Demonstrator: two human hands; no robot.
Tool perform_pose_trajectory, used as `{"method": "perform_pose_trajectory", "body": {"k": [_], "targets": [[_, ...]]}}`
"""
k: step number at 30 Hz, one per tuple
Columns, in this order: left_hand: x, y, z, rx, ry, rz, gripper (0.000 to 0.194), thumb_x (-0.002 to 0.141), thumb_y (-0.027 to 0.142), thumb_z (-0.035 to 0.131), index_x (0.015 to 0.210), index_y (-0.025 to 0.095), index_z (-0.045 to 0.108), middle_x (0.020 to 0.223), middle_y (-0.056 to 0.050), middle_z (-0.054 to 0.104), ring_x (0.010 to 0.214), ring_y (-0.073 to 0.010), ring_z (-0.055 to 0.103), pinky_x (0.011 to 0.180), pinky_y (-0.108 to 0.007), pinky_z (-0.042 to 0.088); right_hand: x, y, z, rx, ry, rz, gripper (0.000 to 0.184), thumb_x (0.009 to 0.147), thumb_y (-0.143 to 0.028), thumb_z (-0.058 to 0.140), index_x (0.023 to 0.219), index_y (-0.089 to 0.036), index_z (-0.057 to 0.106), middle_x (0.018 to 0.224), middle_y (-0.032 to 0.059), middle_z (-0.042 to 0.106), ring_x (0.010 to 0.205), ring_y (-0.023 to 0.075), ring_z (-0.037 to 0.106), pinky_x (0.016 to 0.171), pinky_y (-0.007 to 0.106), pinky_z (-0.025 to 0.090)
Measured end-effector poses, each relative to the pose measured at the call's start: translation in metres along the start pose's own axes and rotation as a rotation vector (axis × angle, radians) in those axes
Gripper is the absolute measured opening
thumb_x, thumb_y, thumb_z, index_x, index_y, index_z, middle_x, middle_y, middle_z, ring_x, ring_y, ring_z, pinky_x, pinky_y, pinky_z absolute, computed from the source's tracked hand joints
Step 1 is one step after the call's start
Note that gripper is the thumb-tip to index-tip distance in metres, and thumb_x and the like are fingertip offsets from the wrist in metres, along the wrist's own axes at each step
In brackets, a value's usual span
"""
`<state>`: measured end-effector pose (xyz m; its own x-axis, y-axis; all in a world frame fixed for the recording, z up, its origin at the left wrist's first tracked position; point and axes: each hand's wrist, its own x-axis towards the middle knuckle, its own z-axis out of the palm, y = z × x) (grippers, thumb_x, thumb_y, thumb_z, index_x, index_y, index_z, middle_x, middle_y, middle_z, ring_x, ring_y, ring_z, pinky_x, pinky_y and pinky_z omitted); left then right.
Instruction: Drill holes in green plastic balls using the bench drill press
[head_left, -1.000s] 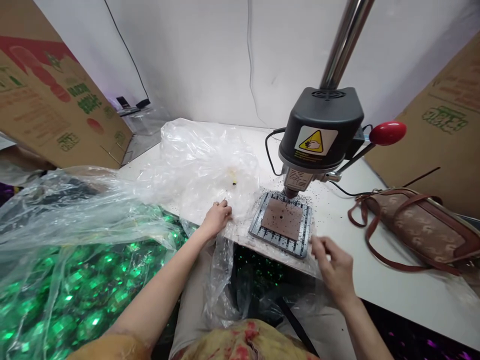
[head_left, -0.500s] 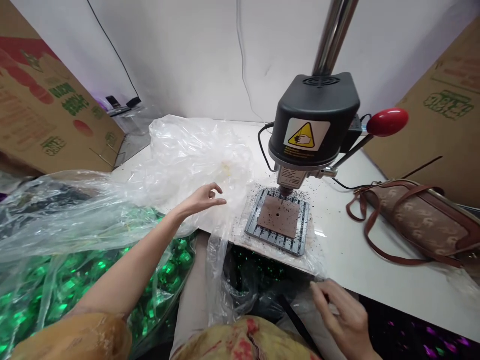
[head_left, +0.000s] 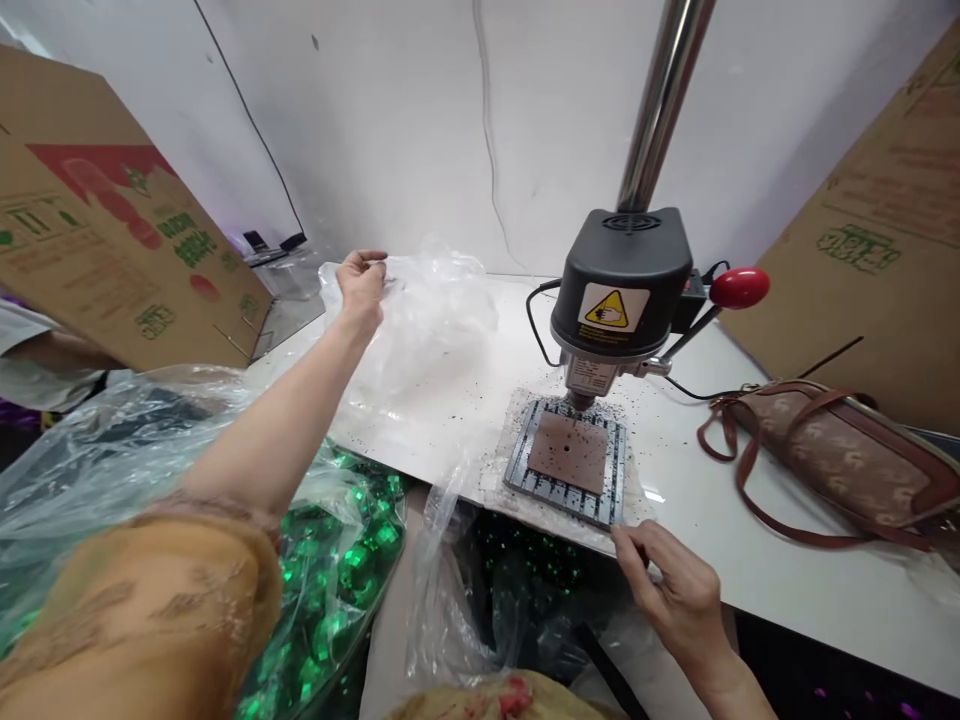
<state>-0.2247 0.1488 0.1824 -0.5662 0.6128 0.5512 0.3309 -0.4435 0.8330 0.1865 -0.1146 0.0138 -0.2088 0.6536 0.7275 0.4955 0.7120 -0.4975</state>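
My left hand (head_left: 361, 283) is stretched out to the far left of the white table (head_left: 757, 560), its fingers pinched on the top edge of a clear plastic sheet (head_left: 427, 340) and lifting it. My right hand (head_left: 671, 590) is at the table's near edge, fingers curled on the same plastic where it hangs over the front, just below the slotted metal base (head_left: 568, 462) of a small bench drill (head_left: 626, 295). A brown square plate (head_left: 568, 452) with a small hole lies on that base under the drill chuck. Dark chips are scattered around it.
A brown patterned bag (head_left: 832, 462) with straps lies right of the drill. The drill's lever ends in a red knob (head_left: 739, 287). Cardboard boxes (head_left: 97, 250) stand at left and right. A clear bag of green shiny pieces (head_left: 337, 560) sits below the table at left.
My left hand rose from the table near the drill base and moved back and left, gripping the plastic sheet and lifting it. My right hand dropped to the table's front edge.
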Motion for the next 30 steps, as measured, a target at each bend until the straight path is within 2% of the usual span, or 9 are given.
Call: {"method": "perform_pose_trajectory", "body": {"k": [3,6,10,13,18,21,23,26,30], "targets": [[-0.004,-0.016,0.048,0.152,-0.095,0.04,0.019,0.079,0.008,0.048,0.095,0.015,0.057,0.073,0.002,0.054,0.067,-0.0101,0.054,0.067,-0.021,0.046,-0.01,-0.002,-0.001,-0.031,-0.032,0.013,0.013,0.087,-0.008,0.059,0.081,-0.018,0.053,0.064,-0.0009,0.054,0.058,0.0089,0.05,0.058,0.023,0.042],[-0.051,-0.045,0.072,0.483,-0.485,-0.002,0.021,0.083,0.013,0.05,0.103,0.012,0.058,0.096,-0.006,0.062,0.095,-0.0144,0.058,0.09,-0.028,0.045,-0.022,0.006,-0.013,-0.094,-0.045,0.038,0.011,0.088,-0.012,0.058,0.08,-0.019,0.053,0.063,-0.0011,0.054,0.056,0.0096,0.052,0.055,0.023,0.043],[-0.12,-0.089,0.071,0.56,-0.655,-0.027,0.022,0.075,0.01,0.059,0.097,0.012,0.064,0.096,-0.01,0.063,0.099,-0.0226,0.059,0.096,-0.037,0.046,-0.03,0.017,-0.032,-0.141,0.001,0.084,0.01,0.091,-0.019,0.056,0.081,-0.019,0.055,0.066,-0.001,0.06,0.057,0.0099,0.057,0.056,0.022,0.046],[-0.14,-0.094,0.059,0.605,-0.657,0.02,0.035,0.078,0.006,0.053,0.11,0.014,0.063,0.114,-0.013,0.061,0.117,-0.0256,0.054,0.108,-0.04,0.037,-0.032,0.021,-0.04,-0.122,0.029,0.171,0.013,0.091,-0.022,0.057,0.078,-0.019,0.056,0.066,-0.0015,0.061,0.055,0.0097,0.058,0.055,0.022,0.048],[-0.166,-0.038,0.011,0.612,-0.64,0.107,0.042,0.09,0.017,0.049,0.132,0.014,0.05,0.123,-0.011,0.06,0.12,-0.0198,0.053,0.11,-0.035,0.035,-0.061,0.026,-0.04,-0.097,-0.125,0.131,0.008,0.09,-0.024,0.06,0.084,-0.019,0.06,0.069,-0.0001,0.064,0.059,0.0112,0.061,0.056,0.022,0.05],[-0.217,0.006,-0.042,0.545,-0.746,0.078,0.039,0.091,0.036,0.056,0.126,0.02,0.053,0.107,-0.005,0.067,0.104,-0.0178,0.062,0.099,-0.032,0.045,-0.097,0.028,-0.038,-0.179,-0.289,0.13,0.013,0.093,-0.03,0.056,0.092,-0.019,0.063,0.077,0.0012,0.067,0.068,0.0128,0.066,0.062,0.023,0.053],[-0.263,0.027,-0.081,0.568,-0.862,0.02,0.043,0.087,0.044,0.063,0.125,0.024,0.055,0.116,-0.005,0.066,0.11,-0.0207,0.061,0.099,-0.034,0.047,-0.121,0.027,-0.035,-0.27,-0.347,0.184,0.023,0.095,-0.038,0.051,0.096,-0.019,0.064,0.084,0.0025,0.07,0.075,0.0147,0.069,0.065,0.024,0.055],[-0.33,0.036,-0.131,0.589,-1.034,-0.052,0.069,0.079,0.046,0.072,0.139,0.027,0.044,0.139,-0.01,0.054,0.13,-0.0266,0.05,0.109,-0.041,0.042,-0.14,0.021,-0.031,-0.34,-0.362,0.273,0.032,0.097,-0.043,0.045,0.099,-0.019,0.064,0.087,0.0036,0.071,0.076,0.0152,0.07,0.061,0.024,0.054],[-0.391,0.012,-0.156,0.592,-1.043,-0.048,0.054,0.088,0.034,0.062,0.139,0.028,0.045,0.136,-0.012,0.054,0.13,-0.0273,0.05,0.11,-0.044,0.041,-0.121,0.014,-0.03,-0.291,-0.28,0.246,0.029,0.097,-0.041,0.046,0.096,-0.018,0.063,0.084,0.0029,0.07,0.073,0.0121,0.069,0.065,0.021,0.052]]}}
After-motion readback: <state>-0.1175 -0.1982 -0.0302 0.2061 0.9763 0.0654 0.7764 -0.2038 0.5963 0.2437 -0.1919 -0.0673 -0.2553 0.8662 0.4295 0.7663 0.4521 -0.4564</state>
